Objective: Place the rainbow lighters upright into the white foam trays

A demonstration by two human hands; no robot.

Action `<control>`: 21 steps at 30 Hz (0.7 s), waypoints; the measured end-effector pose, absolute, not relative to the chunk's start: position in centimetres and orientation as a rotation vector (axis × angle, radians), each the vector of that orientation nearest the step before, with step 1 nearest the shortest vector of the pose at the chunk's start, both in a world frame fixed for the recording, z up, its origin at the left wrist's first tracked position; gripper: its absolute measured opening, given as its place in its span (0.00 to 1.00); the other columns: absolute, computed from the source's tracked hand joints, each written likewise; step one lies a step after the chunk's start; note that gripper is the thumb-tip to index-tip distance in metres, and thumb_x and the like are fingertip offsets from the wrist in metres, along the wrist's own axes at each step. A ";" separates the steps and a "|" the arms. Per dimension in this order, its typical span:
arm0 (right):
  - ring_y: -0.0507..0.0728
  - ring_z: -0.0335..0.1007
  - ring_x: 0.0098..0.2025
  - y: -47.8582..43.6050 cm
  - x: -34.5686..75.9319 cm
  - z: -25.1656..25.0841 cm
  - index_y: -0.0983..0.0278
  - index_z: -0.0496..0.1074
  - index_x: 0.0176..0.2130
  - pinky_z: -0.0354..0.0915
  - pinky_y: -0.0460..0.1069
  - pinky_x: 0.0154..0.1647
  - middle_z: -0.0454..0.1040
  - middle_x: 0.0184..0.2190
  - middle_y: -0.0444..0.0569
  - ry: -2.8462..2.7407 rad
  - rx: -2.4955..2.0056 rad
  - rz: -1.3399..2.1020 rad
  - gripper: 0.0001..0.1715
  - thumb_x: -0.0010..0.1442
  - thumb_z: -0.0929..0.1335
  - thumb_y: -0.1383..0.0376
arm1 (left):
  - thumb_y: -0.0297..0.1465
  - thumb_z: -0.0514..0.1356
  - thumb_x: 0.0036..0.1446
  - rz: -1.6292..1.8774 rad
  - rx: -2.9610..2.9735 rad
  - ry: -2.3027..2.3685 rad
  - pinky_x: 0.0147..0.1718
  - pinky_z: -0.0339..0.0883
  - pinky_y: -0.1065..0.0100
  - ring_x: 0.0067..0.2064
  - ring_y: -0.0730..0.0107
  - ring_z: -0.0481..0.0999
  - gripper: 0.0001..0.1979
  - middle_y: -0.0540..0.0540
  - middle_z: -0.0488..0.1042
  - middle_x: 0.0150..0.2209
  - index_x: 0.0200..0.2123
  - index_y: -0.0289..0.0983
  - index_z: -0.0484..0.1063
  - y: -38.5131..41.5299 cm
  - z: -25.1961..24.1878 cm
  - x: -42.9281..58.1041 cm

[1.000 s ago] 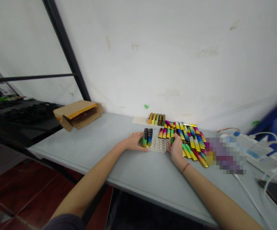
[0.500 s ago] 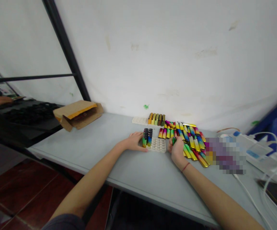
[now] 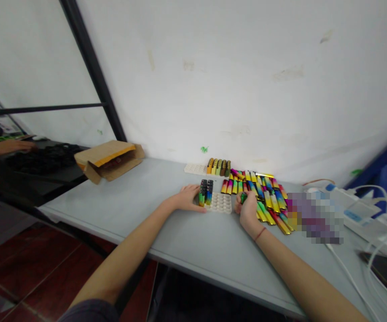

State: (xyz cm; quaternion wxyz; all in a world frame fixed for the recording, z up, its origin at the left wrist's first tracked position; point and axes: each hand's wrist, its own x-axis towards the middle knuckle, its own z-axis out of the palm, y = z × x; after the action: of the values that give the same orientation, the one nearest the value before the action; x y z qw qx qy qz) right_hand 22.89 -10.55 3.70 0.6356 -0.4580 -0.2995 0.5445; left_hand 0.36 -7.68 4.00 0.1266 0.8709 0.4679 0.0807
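Observation:
My left hand (image 3: 187,199) curves round the left end of a white tray with round holes (image 3: 220,203), its thumb along the near edge and its fingers at the far side. Two rows of lighters (image 3: 206,192), black-topped with shiny coloured bodies, stand upright in the tray's left part. Just right of the tray, my right hand (image 3: 248,212) is closed round a shiny green lighter (image 3: 243,197); only its dark upper end shows, the rest hidden in the fist. Behind and beside that hand lies a spread of shiny rainbow-coloured lighter casings (image 3: 270,200).
At the wall stands another white tray (image 3: 195,168), with several yellow, green and brown lighters (image 3: 219,167) in its right part. An opened cardboard box (image 3: 109,158) lies far left. Power strips and cables (image 3: 357,210) occupy the right side. Another person's hand (image 3: 10,146) shows beyond the black frame.
My two hands and the lighters look almost unchanged. At the far left, the other person's hand has moved to the right over the dark pile.

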 end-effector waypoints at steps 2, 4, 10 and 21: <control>0.46 0.39 0.09 -10.6 22.9 3.8 0.60 0.51 0.14 0.37 0.44 0.10 0.47 0.09 0.37 -0.681 -1.026 1.263 0.24 0.57 0.54 0.56 | 0.54 0.63 0.45 0.237 2.533 1.368 0.58 0.49 0.51 0.59 0.43 0.59 0.45 0.36 0.60 0.60 0.60 0.37 0.57 -7.7 4.0 0.4; 0.46 0.40 0.09 -10.7 22.9 3.8 0.60 0.51 0.14 0.37 0.44 0.11 0.47 0.08 0.37 -0.712 -1.013 1.286 0.25 0.58 0.54 0.56 | 0.54 0.63 0.45 0.244 2.534 1.367 0.58 0.49 0.52 0.59 0.43 0.60 0.45 0.37 0.61 0.60 0.60 0.37 0.57 -7.7 4.0 0.3; 0.48 0.41 0.09 -10.3 23.1 3.0 0.59 0.51 0.14 0.40 0.45 0.10 0.47 0.07 0.38 -0.818 -1.088 1.219 0.24 0.57 0.54 0.54 | 0.54 0.63 0.45 0.229 2.551 1.357 0.58 0.49 0.51 0.60 0.42 0.59 0.45 0.36 0.61 0.60 0.60 0.35 0.58 -7.6 3.9 0.3; 0.49 0.43 0.11 -10.1 23.1 2.4 0.59 0.54 0.19 0.42 0.46 0.12 0.50 0.08 0.38 -0.895 -1.123 1.165 0.20 0.59 0.52 0.56 | 0.54 0.63 0.46 0.218 2.548 1.359 0.59 0.48 0.52 0.60 0.45 0.58 0.44 0.37 0.60 0.61 0.60 0.35 0.57 -7.7 4.1 0.4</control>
State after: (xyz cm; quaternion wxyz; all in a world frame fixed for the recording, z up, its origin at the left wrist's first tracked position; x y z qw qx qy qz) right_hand 23.10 -10.05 2.38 0.6022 -0.4848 -0.3865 0.5029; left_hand 0.36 -7.72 4.12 0.1224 0.8733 0.4657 0.0748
